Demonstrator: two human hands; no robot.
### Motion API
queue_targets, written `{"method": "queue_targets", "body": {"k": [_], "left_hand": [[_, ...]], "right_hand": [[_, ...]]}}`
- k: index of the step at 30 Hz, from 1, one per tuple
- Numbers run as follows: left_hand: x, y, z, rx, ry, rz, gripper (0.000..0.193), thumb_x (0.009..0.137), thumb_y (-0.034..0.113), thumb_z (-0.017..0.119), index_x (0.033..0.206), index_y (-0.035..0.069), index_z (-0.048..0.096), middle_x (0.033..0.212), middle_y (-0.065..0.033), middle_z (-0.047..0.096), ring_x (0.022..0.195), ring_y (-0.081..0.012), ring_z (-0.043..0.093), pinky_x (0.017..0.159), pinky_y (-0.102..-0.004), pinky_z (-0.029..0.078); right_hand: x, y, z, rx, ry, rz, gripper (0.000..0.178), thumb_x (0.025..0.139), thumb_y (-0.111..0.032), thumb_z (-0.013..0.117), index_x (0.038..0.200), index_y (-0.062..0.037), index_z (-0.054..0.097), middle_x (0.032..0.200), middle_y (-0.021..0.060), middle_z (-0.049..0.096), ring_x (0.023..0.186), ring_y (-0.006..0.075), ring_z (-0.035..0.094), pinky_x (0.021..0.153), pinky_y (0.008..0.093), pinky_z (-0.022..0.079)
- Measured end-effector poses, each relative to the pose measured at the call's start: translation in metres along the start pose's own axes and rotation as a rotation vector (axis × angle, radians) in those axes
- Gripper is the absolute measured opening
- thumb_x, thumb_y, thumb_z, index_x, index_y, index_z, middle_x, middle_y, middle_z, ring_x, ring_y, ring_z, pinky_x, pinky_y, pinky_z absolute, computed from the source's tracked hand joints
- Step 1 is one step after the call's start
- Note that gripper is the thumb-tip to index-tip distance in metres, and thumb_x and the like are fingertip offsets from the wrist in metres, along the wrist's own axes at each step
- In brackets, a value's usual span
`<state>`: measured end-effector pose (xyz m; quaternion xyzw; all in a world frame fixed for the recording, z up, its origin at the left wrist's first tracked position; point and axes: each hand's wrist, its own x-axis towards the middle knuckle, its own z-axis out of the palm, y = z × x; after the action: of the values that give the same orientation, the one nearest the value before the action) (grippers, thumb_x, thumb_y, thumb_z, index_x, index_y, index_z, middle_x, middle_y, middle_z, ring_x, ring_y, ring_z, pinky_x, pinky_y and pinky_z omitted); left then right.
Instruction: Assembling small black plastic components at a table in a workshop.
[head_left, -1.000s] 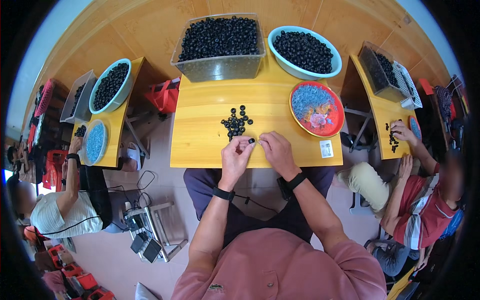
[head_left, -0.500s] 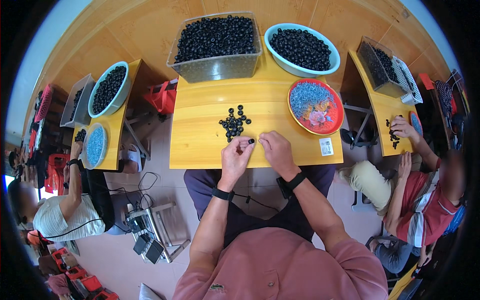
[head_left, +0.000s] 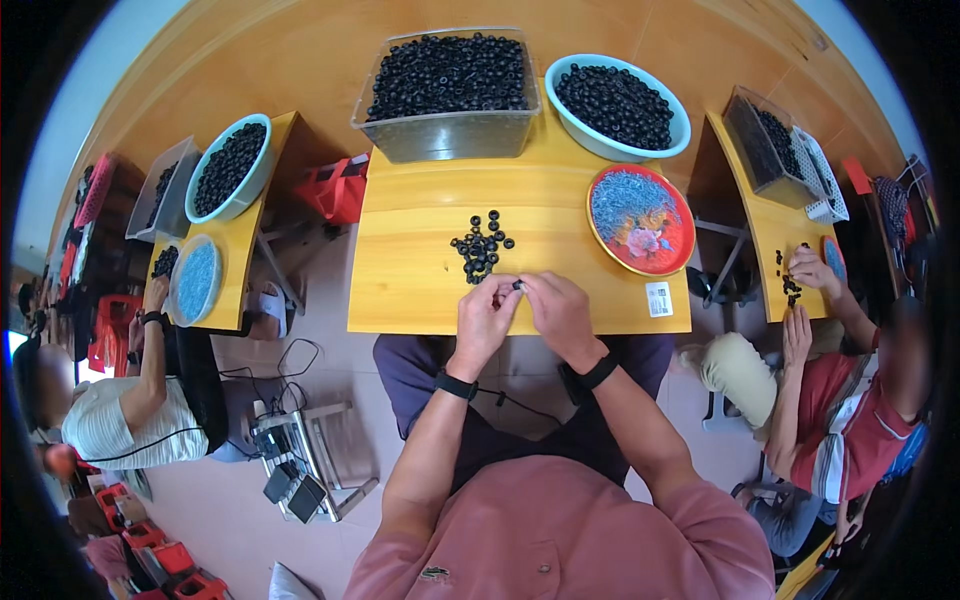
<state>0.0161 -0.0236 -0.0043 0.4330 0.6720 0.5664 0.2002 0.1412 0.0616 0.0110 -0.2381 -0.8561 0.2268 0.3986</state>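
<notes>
My left hand [head_left: 487, 312] pinches a small black ring-shaped part [head_left: 518, 285] between thumb and fingertips, above the front edge of the yellow table [head_left: 410, 240]. My right hand [head_left: 560, 315] meets it there, fingers closed against the part; whatever they hold is too small to make out. Just beyond the left hand lies a loose cluster of similar black parts [head_left: 481, 248]. To the right, a red round tray [head_left: 668, 258] with a floral pattern carries a heap of small blue-grey pieces [head_left: 628, 203].
At the table's back stand a clear plastic bin [head_left: 450, 140] and a pale blue basin [head_left: 566, 117], both full of black parts. A white label [head_left: 658, 299] lies near the right edge. People work at side tables, left and right. A metal stool [head_left: 315, 450] with cables stands left.
My right hand has come in to the left hand, closing the gap between them at the black part. The whole view has shifted slightly.
</notes>
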Motion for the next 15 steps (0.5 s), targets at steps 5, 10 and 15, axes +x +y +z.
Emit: {"method": "queue_targets", "body": {"k": [5,10,15], "left_hand": [[-0.002,-0.004,-0.001,-0.043,-0.046,0.027,0.014,0.091,0.002,0.073,0.104,-0.001,0.069,0.085,-0.0072,0.072,0.074,-0.0099,0.066,0.070,-0.0255,0.054],[-0.005,0.002,-0.005,-0.080,-0.098,0.034,0.014,0.090,0.003,0.074,0.103,0.000,0.069,0.081,-0.0042,0.069,0.072,-0.0088,0.063,0.067,-0.0242,0.052],[-0.001,0.013,-0.008,0.126,-0.249,0.096,0.016,0.082,0.013,0.079,0.095,0.005,0.074,0.085,-0.0088,0.072,0.072,-0.0225,0.067,0.067,-0.0335,0.054]], "right_hand": [[-0.007,0.018,0.004,0.317,-0.058,0.281,0.022,0.090,-0.009,0.070,0.111,0.0000,0.071,0.087,0.0100,0.071,0.070,0.0204,0.067,0.065,0.0340,0.053],[0.016,0.023,-0.016,0.793,-0.312,0.730,0.022,0.089,-0.009,0.072,0.108,0.0007,0.074,0.086,0.0032,0.070,0.073,0.0088,0.062,0.065,0.0280,0.052],[0.046,0.019,-0.017,0.348,-0.321,0.419,0.016,0.087,-0.012,0.071,0.100,-0.0035,0.075,0.085,0.0076,0.071,0.073,0.0186,0.066,0.067,0.0332,0.053]]}}
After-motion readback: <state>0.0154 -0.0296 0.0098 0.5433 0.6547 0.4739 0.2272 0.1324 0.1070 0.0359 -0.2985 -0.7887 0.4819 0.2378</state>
